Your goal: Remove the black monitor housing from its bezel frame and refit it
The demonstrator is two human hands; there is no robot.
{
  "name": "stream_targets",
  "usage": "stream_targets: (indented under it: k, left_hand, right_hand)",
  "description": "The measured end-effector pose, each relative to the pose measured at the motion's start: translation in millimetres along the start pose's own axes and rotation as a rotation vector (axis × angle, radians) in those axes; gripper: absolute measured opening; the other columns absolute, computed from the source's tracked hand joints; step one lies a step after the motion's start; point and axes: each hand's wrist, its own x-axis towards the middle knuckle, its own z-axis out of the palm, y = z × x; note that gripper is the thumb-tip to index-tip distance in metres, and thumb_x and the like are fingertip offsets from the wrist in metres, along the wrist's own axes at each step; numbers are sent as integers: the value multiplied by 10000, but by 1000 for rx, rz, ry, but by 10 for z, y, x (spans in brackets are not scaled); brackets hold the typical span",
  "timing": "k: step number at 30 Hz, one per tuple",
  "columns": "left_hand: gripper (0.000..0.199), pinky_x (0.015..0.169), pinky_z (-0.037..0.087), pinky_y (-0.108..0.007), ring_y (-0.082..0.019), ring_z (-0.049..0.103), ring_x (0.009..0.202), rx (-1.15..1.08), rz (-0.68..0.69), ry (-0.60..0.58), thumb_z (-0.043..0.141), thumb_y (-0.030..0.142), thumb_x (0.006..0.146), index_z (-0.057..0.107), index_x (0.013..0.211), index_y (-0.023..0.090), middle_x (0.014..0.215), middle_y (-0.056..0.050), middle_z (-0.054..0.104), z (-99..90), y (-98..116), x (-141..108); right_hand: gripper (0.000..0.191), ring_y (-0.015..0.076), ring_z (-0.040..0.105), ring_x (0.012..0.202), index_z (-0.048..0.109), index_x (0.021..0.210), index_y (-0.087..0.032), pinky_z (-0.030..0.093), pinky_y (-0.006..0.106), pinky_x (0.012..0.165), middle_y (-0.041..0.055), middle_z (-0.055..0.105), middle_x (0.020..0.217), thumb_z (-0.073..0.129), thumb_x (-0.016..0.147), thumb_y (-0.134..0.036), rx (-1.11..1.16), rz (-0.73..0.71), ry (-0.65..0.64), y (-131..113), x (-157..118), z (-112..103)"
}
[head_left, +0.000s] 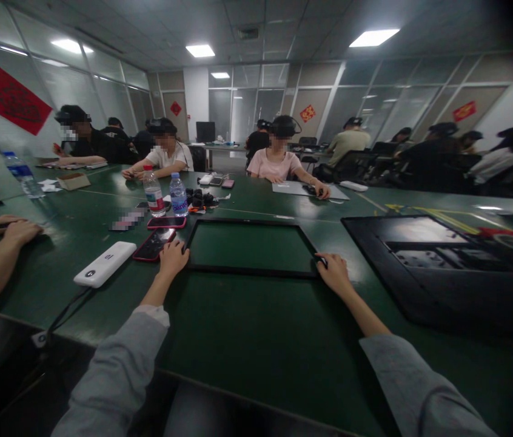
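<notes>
A thin black monitor bezel lies in front of me, with the green tabletop showing through its middle. My left hand grips its left side, fingers curled at the edge. On the opposite side, my right hand is closed round the right edge near the lower corner. The fingertips of both hands are partly hidden. Just left of my left hand lies a phone with a red edge. To the right of my right hand rests a large black panel with a recessed opening.
A white power bank with a cable lies at left, near a co-worker's hands. Two bottles and a second phone stand or lie beyond my left hand. Across the green table, a person in pink handles a flat grey panel.
</notes>
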Motion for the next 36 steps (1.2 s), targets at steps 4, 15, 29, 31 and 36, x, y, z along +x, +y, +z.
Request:
stream_targets:
  k: [4, 15, 29, 31, 36]
  left_hand:
    - [414, 1083, 397, -534, -341, 406, 1380, 5, -3, 3, 444, 361, 974, 632, 1322, 240, 1508, -103, 507, -19, 25, -18]
    - [404, 1080, 411, -502, -293, 459, 1342, 7, 43, 68, 398, 286, 989, 597, 1326, 187, 1436, -126, 570, -41, 85, -66]
    - [377, 1065, 429, -486, -307, 469, 1340, -5, 39, 38, 443, 296, 970, 641, 1280, 216, 1442, -107, 571, -16, 46, -31]
    - [376, 1065, 429, -485, -306, 470, 1342, -5, 36, 35, 447, 303, 969, 642, 1280, 217, 1441, -106, 571, -19, 44, -26]
    - [385, 1057, 436, -484, -311, 475, 1335, -1, 46, 39, 444, 308, 971, 634, 1288, 199, 1442, -109, 571, -20, 43, -28]
  right_hand:
    - [366, 284, 547, 1052, 707, 1167, -167, 443, 441, 934, 142, 615, 1046, 454, 915, -246, 3, -3, 6, -24, 1, -25]
    - [363, 297, 532, 1055, 717, 1152, -175, 441, 438, 913, 151, 597, 1062, 451, 919, -260, -4, 17, -16, -64, -13, -57]
    - [344, 291, 541, 1053, 721, 1126, -173, 437, 439, 932, 146, 608, 1043, 465, 907, -241, 23, 13, -8, -63, 0, -54]
    - [359, 290, 541, 1052, 713, 1152, -171, 441, 440, 925, 143, 609, 1037, 464, 901, -235, 28, 5, -9, -52, 2, -53]
    - [429, 286, 538, 1063, 702, 1198, -168, 439, 437, 925, 143, 609, 1052, 452, 848, -161, 43, 1, -19, -53, 5, -69]
